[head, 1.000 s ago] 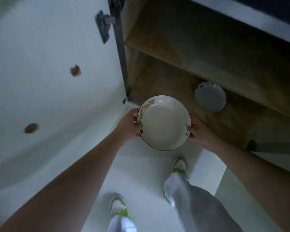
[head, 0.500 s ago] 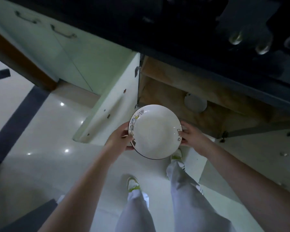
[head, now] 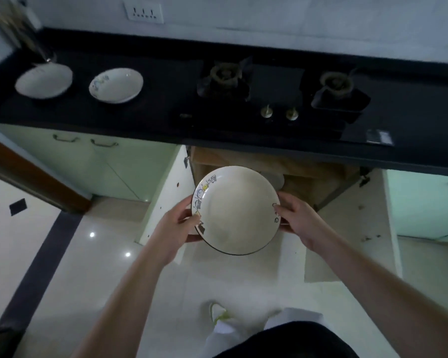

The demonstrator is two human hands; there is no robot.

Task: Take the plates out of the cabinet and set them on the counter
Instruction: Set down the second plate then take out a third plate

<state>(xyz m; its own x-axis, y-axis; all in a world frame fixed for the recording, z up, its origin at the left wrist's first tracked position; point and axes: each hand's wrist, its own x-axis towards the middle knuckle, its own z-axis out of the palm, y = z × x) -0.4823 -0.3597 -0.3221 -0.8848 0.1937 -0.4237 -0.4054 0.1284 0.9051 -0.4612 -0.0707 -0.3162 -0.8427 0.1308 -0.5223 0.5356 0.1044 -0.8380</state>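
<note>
I hold a white plate (head: pixel 237 210) with a dark rim and small drawings in front of the open cabinet (head: pixel 308 177). My left hand (head: pixel 176 226) grips its left edge and my right hand (head: pixel 295 218) grips its right edge. Behind the held plate a pale dish (head: pixel 277 180) peeks out inside the cabinet, mostly hidden. Two white plates sit on the black counter (head: pixel 153 112) at the left, one plain (head: pixel 44 82) and one with drawings (head: pixel 116 85).
A gas hob with two burners (head: pixel 277 86) and two knobs fills the counter's middle and right. The left cabinet door (head: pixel 166 192) and the right door (head: pixel 352 228) stand open toward me. A wall socket (head: pixel 143 12) is above. My feet stand on the pale tiled floor.
I have risen from crouching at the cabinet; the plate has come up and out with both hands, and the counter top with two plates and the hob has come into view.
</note>
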